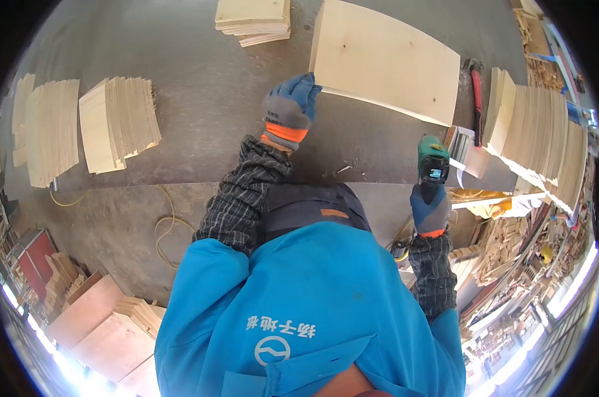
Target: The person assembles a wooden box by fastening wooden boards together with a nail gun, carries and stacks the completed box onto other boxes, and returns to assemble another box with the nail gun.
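My left hand, in a blue and grey glove with an orange cuff, grips the near left corner of a pale wooden panel. A narrow side face shows along the panel's left edge. The fingertips are partly hidden at that corner. My right hand, gloved alike, is closed round the handle of a green and black nail gun. The nail gun is near the table's front edge, apart from the panel's near right corner. Its nose is hidden from view.
A red-handled hammer lies right of the panel, by some metal fastener strips. Stacked thin boards stand at right, left and back on the dark table. Loose fasteners lie near its edge. A yellow hose hangs below.
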A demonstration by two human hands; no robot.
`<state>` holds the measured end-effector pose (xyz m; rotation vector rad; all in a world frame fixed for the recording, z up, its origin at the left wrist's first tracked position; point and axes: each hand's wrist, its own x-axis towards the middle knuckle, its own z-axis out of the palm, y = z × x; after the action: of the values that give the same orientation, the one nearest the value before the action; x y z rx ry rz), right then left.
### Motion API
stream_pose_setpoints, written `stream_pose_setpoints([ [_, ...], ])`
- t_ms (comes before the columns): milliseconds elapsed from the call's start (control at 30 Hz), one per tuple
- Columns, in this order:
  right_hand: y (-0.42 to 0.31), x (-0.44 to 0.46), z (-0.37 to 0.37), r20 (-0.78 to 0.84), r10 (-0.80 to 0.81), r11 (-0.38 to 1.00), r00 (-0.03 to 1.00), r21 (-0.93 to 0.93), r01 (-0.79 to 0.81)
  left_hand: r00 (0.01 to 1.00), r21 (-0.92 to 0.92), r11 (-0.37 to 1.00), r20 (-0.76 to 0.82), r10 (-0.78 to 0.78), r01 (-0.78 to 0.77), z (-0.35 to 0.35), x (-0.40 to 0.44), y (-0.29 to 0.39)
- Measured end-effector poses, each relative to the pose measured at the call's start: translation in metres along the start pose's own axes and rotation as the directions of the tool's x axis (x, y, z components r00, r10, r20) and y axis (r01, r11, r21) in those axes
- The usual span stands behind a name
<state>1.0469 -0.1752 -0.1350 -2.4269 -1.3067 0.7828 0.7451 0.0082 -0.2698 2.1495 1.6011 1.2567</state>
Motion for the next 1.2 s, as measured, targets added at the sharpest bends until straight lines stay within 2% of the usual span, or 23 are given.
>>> stream_pose_setpoints([
  [67, -0.021, -0.006, -0.005, -0.053, -0.085, 0.996, 0.995, 0.024, 0.086, 1.0, -0.012, 1.0, 0.01, -0.014, 0.015, -0.001, 0.001, 0.002],
  [167, -0.051, -0.006, -0.012, 0.032, -0.055, 0.975, 0.998, 0.217, 0.047, 0.997, -0.029, 0.997, 0.029, -0.066, 0.067, -0.003, 0.002, 0.003],
  [300, -0.084, 0.013, -0.012, 0.284, -0.089, 0.913, 0.955, 0.407, -0.036, 0.995, -0.047, 0.995, 0.049, -0.089, 0.092, -0.005, 0.003, 0.003],
  [433, -0.136, 0.027, 0.001, 0.435, -0.171, 0.832, 0.884, 0.544, -0.106, 0.99, -0.053, 0.991, 0.064, -0.123, 0.126, -0.006, 0.005, 0.005],
  [633, -0.161, 0.04, 0.03, 0.439, -0.152, 0.884, 0.886, 0.462, -0.077, 0.97, -0.089, 0.972, 0.129, -0.204, 0.216, -0.008, 0.006, 0.006],
  [867, -0.172, 0.042, 0.043, 0.454, -0.133, 0.867, 0.881, 0.485, -0.119, 0.968, -0.115, 0.968, 0.141, -0.207, 0.224, -0.005, 0.005, 0.002],
  [1200, -0.177, 0.041, 0.047, 0.417, -0.172, 0.872, 0.892, 0.487, -0.059, 0.97, -0.115, 0.971, 0.156, -0.189, 0.208, -0.006, 0.005, 0.0],
])
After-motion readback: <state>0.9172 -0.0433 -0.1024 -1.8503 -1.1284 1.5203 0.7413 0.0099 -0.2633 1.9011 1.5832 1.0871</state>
